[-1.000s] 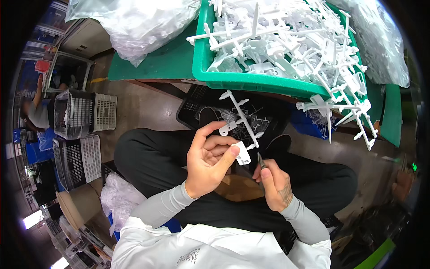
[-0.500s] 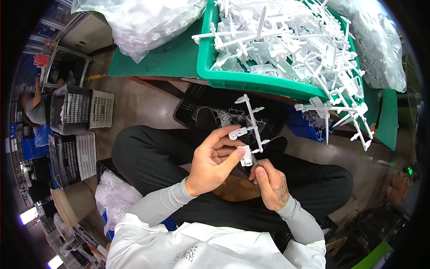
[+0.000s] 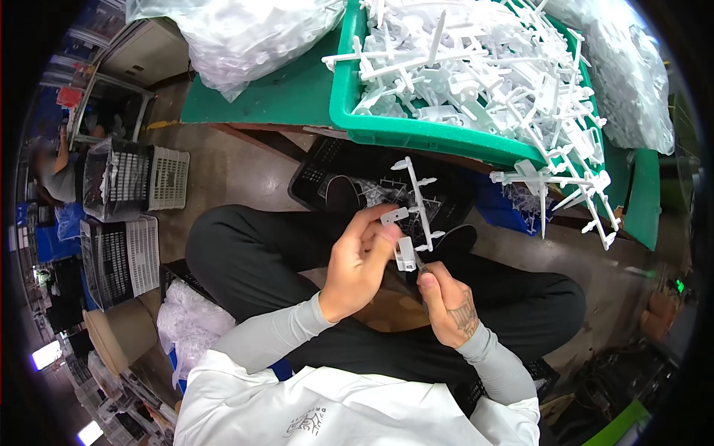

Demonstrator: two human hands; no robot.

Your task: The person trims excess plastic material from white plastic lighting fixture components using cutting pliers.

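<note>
Above my lap, my left hand [image 3: 357,271] pinches white moulded plastic parts on a sprue between thumb and fingers. A small flat part with holes [image 3: 394,215] sits at the fingertips. Below it, a boxy white part [image 3: 405,254] hangs by the thumb. A thin straight sprue runner [image 3: 419,202] with short side stubs stands just right of these parts. My right hand [image 3: 448,306] is closed round a slim knife-like tool [image 3: 421,263], its tip beside the boxy part. The fingers hide most of its handle, and whether it touches the part cannot be made out.
A green tub [image 3: 416,135] heaped with white sprues stands ahead on a green tabletop [image 3: 256,108]; some sprues overhang its right corner. Clear bags [image 3: 253,44] flank it. Below are a black crate [image 3: 305,182] and a blue bin [image 3: 497,212]. Baskets [image 3: 169,181] and a person are far left.
My left thumb has moved up off the boxy part towards the flat one. The boxy part has turned and dropped slightly. My right hand, still holding the tool, has barely shifted.
</note>
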